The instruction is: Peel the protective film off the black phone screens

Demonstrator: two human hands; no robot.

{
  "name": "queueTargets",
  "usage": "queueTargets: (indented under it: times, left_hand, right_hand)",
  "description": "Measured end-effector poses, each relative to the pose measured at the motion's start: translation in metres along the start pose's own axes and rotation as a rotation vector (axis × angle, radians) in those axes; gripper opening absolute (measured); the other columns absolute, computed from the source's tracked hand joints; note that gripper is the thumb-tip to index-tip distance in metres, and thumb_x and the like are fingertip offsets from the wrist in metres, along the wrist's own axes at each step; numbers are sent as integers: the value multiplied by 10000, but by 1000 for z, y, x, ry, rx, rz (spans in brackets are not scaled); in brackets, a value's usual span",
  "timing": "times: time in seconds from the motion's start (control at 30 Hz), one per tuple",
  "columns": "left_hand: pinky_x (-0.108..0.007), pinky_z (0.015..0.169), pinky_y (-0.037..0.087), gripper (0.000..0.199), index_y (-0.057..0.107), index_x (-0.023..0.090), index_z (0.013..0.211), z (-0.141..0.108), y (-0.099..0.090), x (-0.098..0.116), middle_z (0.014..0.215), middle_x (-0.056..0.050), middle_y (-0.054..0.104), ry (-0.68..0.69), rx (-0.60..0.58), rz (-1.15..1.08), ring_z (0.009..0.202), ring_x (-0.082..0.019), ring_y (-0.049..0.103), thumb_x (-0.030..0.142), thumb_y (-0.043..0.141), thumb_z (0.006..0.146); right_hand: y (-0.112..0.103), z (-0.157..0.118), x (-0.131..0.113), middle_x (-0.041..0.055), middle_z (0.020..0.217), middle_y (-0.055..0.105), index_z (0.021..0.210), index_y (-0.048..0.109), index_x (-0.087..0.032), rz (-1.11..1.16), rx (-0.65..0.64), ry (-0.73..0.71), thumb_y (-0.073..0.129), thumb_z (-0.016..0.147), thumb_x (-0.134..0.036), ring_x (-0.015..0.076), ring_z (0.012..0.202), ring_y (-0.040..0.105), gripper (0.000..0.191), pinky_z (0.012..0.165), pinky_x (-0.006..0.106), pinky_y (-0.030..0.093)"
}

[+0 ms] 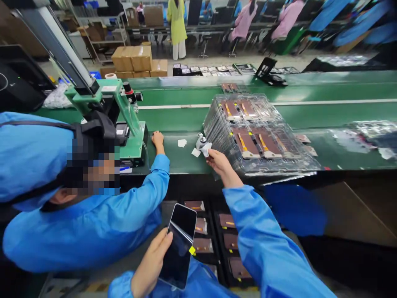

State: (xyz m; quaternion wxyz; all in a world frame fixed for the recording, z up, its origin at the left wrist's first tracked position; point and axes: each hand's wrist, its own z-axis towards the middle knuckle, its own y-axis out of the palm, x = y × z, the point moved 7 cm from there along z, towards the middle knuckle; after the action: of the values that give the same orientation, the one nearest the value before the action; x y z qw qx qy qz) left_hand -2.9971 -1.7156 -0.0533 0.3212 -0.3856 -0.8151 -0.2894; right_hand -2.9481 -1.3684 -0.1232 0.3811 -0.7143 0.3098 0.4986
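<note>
While beside clear trays (217, 128), right hand (221, 162)

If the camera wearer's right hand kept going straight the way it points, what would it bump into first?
The right hand, pinching a white wipe, would cross the green belt and probably meet the green press first, though depth is hard to judge.

An electronics factory, with a green conveyor belt (310, 94) (and blue smocks (83, 236) everywhere).
</note>
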Motion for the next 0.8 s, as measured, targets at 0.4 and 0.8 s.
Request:
queueTargets:
  times: [0.4,0.8]
  left_hand:
    - [-425,1207,266,510,515,279,1429,-116,143,-67,1509,-12,487,55,-422,80,1427,-283,382,321,563,923]
    - [-439,1224,244,554,455,275,1467,-179,197,-121,1539,-32,440,10,-616,134,1440,-268,367,384,578,938]
  right_hand:
    - [-152,-360,-58,67,950,624,1003,737,-232,-192,77,-609,579,933,-276,195,872,592,178,734,322,497]
    - [-165,-484,-70,56,982,691,1151,663,-229,-975,-1,-1026,497,979,-202,201,862,546,241,760,368,377]
